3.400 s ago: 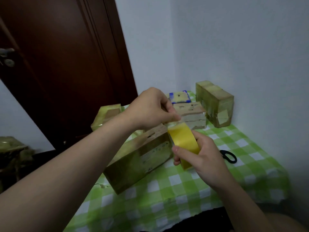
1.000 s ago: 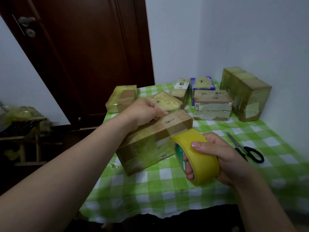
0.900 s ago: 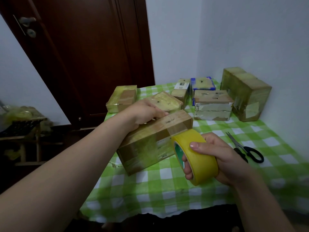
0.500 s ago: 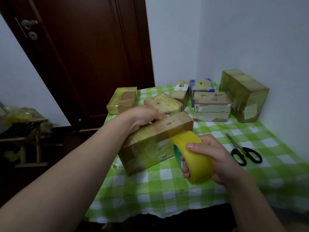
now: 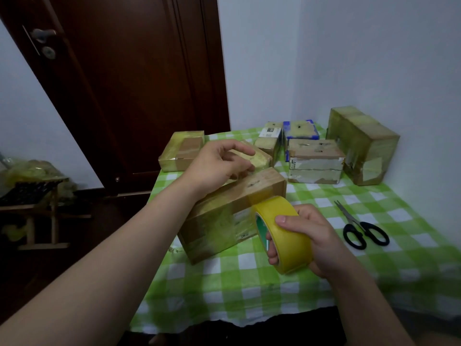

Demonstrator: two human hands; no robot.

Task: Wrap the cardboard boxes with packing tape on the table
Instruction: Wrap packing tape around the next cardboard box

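Head-worn view, forward-down, close over table (image 5: 249, 283)

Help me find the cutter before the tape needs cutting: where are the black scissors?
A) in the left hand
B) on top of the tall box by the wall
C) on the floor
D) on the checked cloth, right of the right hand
D: the black scissors lie flat on the green checked tablecloth, to the right of the right hand gripping the yellow tape roll.

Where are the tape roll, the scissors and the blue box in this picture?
tape roll (image 5: 291, 248), head view, on its yellow outer band.
scissors (image 5: 355, 224), head view, where the blades meet the black handles.
blue box (image 5: 299, 127), head view, on its taped top face.
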